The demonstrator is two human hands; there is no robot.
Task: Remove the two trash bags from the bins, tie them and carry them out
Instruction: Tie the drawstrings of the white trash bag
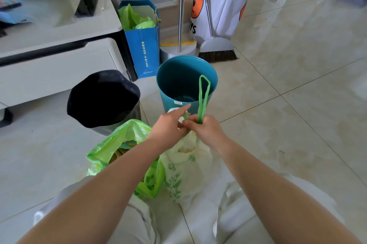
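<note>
Down on the tiled floor (pixel 278 104), between the knees, sits the white bag (pixel 186 166), leaf print on its side, mouth gathered tight; both hands meet right at that neck; the right hand (pixel 206 130) is clenched round the base of the green loop (pixel 199 100), which stands straight up in front of the teal bin (pixel 168 76); the left hand (pixel 170 126) pokes its index finger out straight toward that bin while the other fingers curl in and pinch the bag's neck (a scrap of green tie shows between the two hands); just to the left, touching the white bag, the green bag (pixel 119 140) slumps on the floor, mouth wide open, rubbish showing inside; behind it stands the dark bin (pixel 103 98), close beside the teal one; the teal bin's inner wall is in view, a small white label near its front edge; farther back a blue paper bag (pixel 143 50) stuffed with green plastic stands by the cabinet (pixel 59 64), a phone (pixel 86 7) on top; a broom (pixel 217 52) stands in front of a white hamper (pixel 224 5).
</note>
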